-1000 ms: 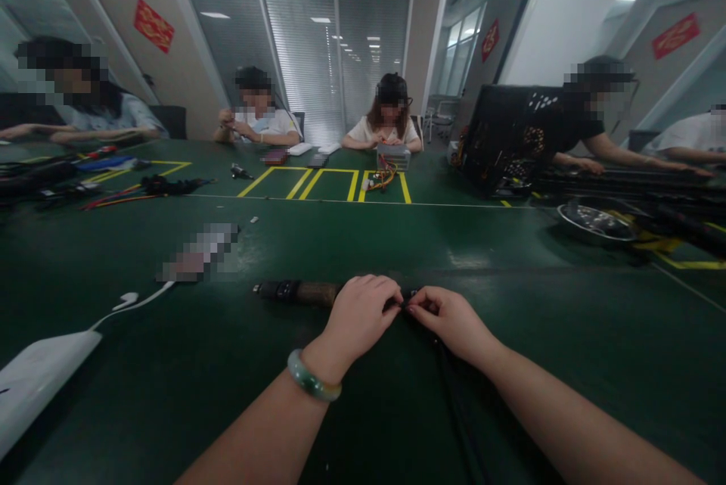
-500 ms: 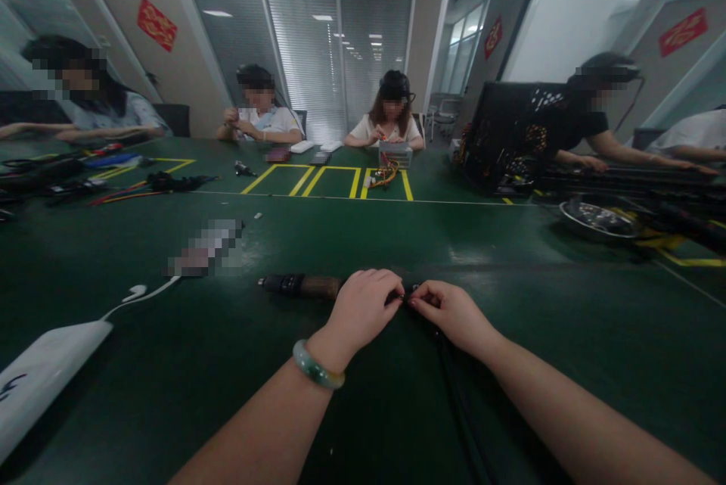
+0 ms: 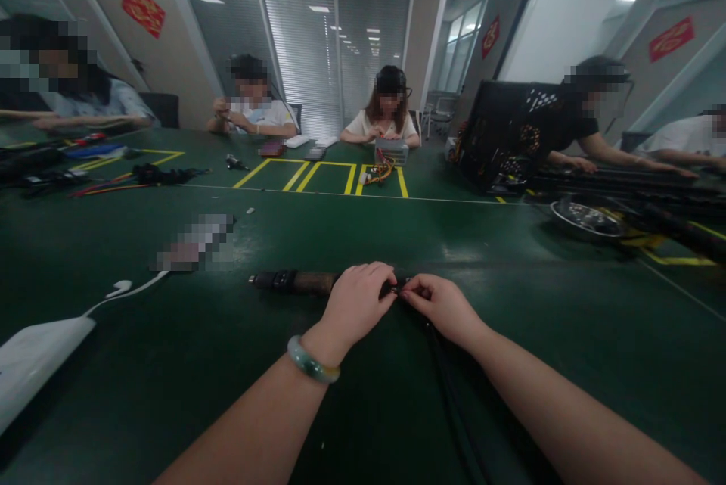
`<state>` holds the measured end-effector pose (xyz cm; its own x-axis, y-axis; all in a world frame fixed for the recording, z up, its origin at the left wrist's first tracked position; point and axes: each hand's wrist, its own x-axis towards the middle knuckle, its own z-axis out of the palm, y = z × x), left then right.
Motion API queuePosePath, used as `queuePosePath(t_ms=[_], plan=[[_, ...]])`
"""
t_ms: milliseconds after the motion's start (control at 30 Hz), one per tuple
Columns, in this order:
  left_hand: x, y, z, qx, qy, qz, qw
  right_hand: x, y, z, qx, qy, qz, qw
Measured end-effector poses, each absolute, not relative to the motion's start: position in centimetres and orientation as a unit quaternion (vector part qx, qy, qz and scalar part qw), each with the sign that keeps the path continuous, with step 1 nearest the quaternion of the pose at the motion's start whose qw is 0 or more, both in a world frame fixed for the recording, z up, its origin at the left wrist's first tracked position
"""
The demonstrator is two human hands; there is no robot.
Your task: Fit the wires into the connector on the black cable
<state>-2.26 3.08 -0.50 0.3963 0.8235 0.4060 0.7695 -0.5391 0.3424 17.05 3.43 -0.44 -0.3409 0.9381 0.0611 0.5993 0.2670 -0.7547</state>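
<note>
A slim dark tool [image 3: 311, 283], which looks like an inline electric screwdriver, lies sideways on the green table with its metal tip to the left. My left hand [image 3: 357, 300], a jade-coloured bangle at its wrist, covers the tool's right part, thumb and fingers curled together around its end. Close by on the right, my right hand [image 3: 439, 303] pinches at that same end with thumb and forefinger; what sits between them is too small and dark to name. A black cable [image 3: 445, 379] runs from beneath my right hand toward the near edge.
At left lie a white box-like object [image 3: 42, 352] and a white cord [image 3: 125, 290] leading to a blurred-out item. A metal bowl [image 3: 587, 219] stands at right, near a black computer case [image 3: 504, 137]. Several people sit across the table, with wires [image 3: 141, 175] and yellow tape outlines before them.
The whole view has shifted slightly, so things sit a little further left. Both hands keep to the tool's right end, with only small finger movement.
</note>
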Motion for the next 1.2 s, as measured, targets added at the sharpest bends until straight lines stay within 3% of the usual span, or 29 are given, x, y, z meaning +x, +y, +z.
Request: queuePosePath(t_ms=[1200], plan=[[-2.16, 2.83, -0.16, 0.84, 0.469, 0.263, 0.067, 17.08, 3.08, -0.49, -0.531, -0.72, 0.355, 0.273]])
